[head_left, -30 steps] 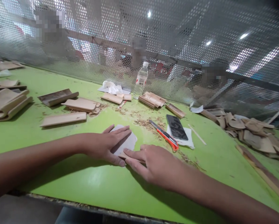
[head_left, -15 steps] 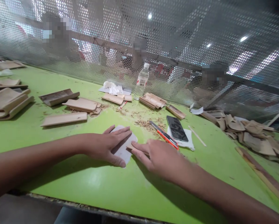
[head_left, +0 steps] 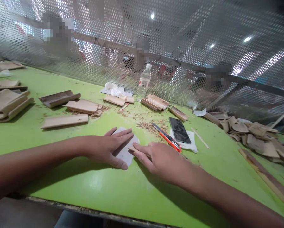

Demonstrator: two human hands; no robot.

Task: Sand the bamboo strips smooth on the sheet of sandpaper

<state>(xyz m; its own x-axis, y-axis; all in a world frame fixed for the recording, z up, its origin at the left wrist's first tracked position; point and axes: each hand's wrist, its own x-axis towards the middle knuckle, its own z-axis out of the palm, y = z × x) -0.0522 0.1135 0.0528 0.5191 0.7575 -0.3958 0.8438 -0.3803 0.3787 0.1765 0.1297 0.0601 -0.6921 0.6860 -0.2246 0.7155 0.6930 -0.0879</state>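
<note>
My left hand (head_left: 110, 147) lies with fingers spread on a pale sheet of paper (head_left: 125, 155), pressing it against the green table (head_left: 96, 186). The sheet looks like sandpaper, though its grain is too fine to tell. My right hand (head_left: 159, 160) is closed on a thin piece of wood (head_left: 131, 148), whose tip rests on the paper's right edge. Most of that piece is hidden under the fingers. Just beyond my right hand is an orange utility knife (head_left: 167, 137) with its blade out.
A phone (head_left: 179, 130) lies on white tissue near the knife. Curved wood pieces (head_left: 64, 121) and shavings (head_left: 151, 126) are spread beyond my hands. A water bottle (head_left: 144, 81) stands by the perforated metal screen (head_left: 104, 57). More wood is heaped (head_left: 258, 136) at the right.
Both hands, the paper and the wood piece hold nearly the same positions. The whole view has shifted very slightly.
</note>
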